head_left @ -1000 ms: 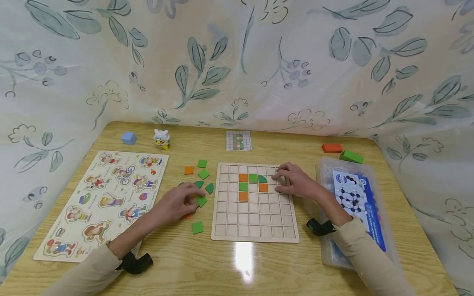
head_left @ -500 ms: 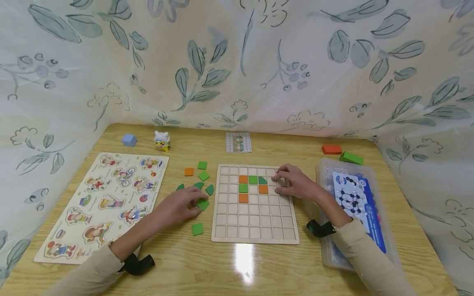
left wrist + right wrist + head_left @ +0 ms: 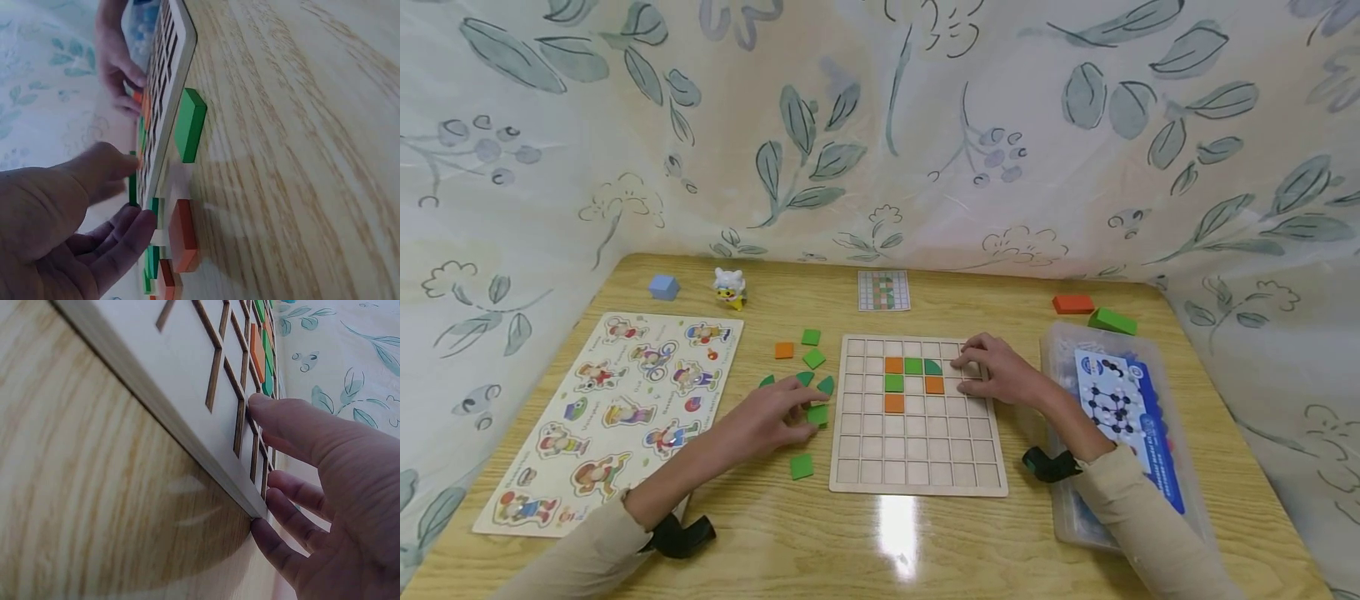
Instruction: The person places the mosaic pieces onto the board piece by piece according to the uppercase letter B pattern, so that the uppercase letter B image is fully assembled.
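- Backdrop: I see a pale fabric curtain (image 3: 880, 125) printed with grey-green leaves, berries and outlined flowers, enclosing the scene at the rear and on both sides.
- Support: a light wood-grain surface (image 3: 895, 542) with rounded far corners meets the curtain.
- Light: I note a bright overhead glare on the near edge of the surface, just in front of me.

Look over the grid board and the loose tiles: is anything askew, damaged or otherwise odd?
Nothing stands out. The grid board lies flat and square, six tiles sit neatly in its cells, and the loose green tiles lie scattered flat beside the left hand.
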Demonstrator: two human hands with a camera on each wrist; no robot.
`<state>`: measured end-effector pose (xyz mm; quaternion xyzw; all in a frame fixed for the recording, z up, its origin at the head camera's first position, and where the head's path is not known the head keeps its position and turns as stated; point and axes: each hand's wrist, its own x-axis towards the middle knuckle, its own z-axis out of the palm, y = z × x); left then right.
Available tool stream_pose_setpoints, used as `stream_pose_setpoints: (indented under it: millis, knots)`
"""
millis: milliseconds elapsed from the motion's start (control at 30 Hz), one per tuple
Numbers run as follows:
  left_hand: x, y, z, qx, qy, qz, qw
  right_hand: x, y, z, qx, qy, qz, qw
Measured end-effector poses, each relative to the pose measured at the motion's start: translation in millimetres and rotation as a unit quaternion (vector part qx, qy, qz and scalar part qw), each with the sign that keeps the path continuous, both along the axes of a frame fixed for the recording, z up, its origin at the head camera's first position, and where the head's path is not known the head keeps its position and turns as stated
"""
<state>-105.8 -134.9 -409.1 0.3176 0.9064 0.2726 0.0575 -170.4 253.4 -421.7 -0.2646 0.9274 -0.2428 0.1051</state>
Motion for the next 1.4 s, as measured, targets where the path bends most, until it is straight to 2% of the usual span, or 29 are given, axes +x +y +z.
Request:
stream_pose_setpoints:
  millis: [233,633,800,900,1100,1300,1400]
  knots:
    - [-2.4,-2,-1.6,0.039,-0.012,-0.026,0.9988,-0.3,-1,0.1,-0.002,0.0,0.002,1.0]
    - [-11.1,3,2.1,0.048,-0.012,-0.049,0.9976,-2.1,-2,2.2,0.0,0.001,0.001,1.0]
    - [-14.1,10,4.5,0.053,0.015,-0.057,0.9968,-3.2,-3,4.3,-0.005,0.005,0.003,1.0]
    - [-15.4,18,6.6,0.053,0.029,-0.058,0.9965,-3.5,-3,4.5,-0.006,0.004,0.002,1.0]
    - [-18.8,39,7.4,0.053,0.029,-0.078,0.9951,-2.3,-2,2.5,0.001,-0.003,-0.002,1.0]
    - [-26.2,69,6.4,0.05,0.035,-0.111,0.992,-0.8,0,1.6,0.0,-0.004,-0.004,1.0]
    - [-29.7,87,5.0,0.03,0.032,-0.125,0.9912,-0.7,0,-0.5,-0.003,-0.002,0.001,1.0]
